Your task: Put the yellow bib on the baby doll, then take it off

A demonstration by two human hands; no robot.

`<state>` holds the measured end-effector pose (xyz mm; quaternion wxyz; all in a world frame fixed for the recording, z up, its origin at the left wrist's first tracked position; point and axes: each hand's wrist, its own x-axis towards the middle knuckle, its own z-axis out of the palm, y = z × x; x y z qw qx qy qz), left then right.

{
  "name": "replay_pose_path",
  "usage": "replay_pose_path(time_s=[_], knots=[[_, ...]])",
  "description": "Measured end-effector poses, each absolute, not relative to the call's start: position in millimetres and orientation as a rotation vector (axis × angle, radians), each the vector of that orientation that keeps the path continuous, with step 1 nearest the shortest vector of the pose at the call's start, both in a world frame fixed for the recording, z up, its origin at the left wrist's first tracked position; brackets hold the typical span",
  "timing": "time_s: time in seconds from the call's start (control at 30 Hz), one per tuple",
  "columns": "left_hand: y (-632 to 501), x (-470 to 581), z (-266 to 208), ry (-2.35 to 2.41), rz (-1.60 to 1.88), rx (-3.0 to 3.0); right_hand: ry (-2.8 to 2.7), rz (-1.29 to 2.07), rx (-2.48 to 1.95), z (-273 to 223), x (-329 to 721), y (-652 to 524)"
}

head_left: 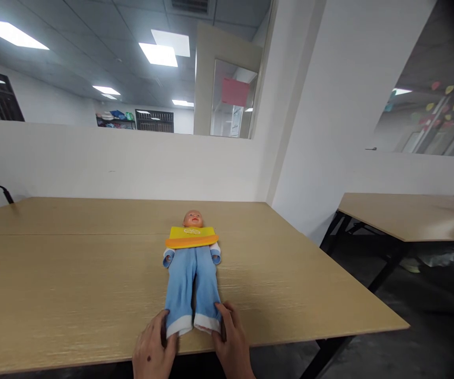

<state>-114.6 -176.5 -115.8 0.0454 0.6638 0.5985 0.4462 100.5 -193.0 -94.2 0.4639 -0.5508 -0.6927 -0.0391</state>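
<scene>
A baby doll lies on its back on the table, head toward the wall. It wears light blue trousers with white cuffs and sleeves with blue ends. Across its chest is a yellow bib with a raised orange lower edge and a pale printed mark. My left hand grips the left trouser cuff at its outer side, thumb below and fingers above. On the other leg's outer edge, my right hand holds the cuff between thumb and fingers. The doll's feet cannot be seen.
The wooden table has its front edge just under my hands and its far edge at a white wall. A second table on black legs stands to the right. A thin black cable-like thing is at the far left.
</scene>
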Motion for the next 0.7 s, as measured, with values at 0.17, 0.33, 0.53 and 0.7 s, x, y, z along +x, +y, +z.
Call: replay_pose_path(time_s=[0.17,0.33,0.53,0.7], knots=[[-178,-117,-112,1.826,1.297,1.972,-1.696,-0.07,-1.337,-90,100,-196],[-181,-121,-105,1.75,1.227,1.888,-1.682,0.15,-1.257,-78,103,-203],[-169,-146,-95,1.381,1.261,1.687,-1.388,0.595,-1.245,-89,123,-174],[-104,-157,-89,1.411,1.388,1.435,-1.146,0.775,-1.225,-86,143,-106]])
